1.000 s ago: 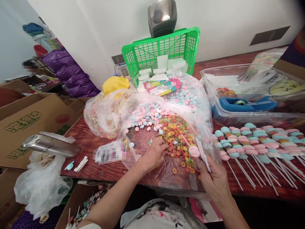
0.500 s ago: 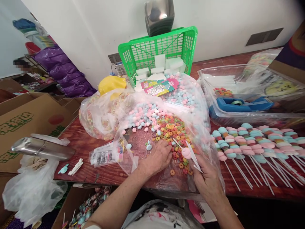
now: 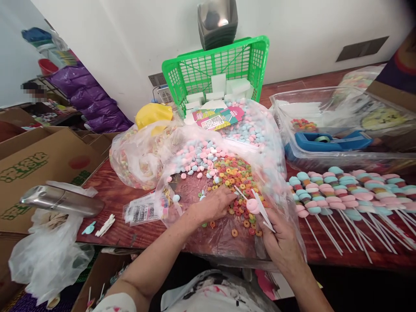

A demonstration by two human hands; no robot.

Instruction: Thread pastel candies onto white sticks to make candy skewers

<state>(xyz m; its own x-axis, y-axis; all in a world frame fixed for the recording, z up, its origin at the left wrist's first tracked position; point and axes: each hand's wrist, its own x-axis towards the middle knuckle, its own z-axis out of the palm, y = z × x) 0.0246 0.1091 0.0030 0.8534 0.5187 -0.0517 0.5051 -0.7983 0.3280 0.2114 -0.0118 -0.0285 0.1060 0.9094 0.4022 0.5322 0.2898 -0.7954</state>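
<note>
My left hand (image 3: 213, 205) is curled, fingertips pinching among the coloured ring candies (image 3: 237, 180) spread on a clear plastic bag (image 3: 227, 234); what it pinches is too small to make out. My right hand (image 3: 282, 241) grips white sticks (image 3: 261, 212), one carrying a pink round candy (image 3: 251, 205) near its tip, held just right of the left fingers. Pink and blue disc candies (image 3: 201, 157) lie behind the rings.
Finished candy skewers (image 3: 344, 195) lie in a row at the right. Behind stand a green basket (image 3: 217, 69), a clear tub (image 3: 341, 130) with a blue tape dispenser (image 3: 328, 141), more candy bags (image 3: 143, 156). Left: a steel bottle (image 3: 61, 200), cardboard boxes (image 3: 39, 164).
My left hand moved right into the rings, fingers closing. My right hand shifted the sticks and pink candy slightly left toward it.
</note>
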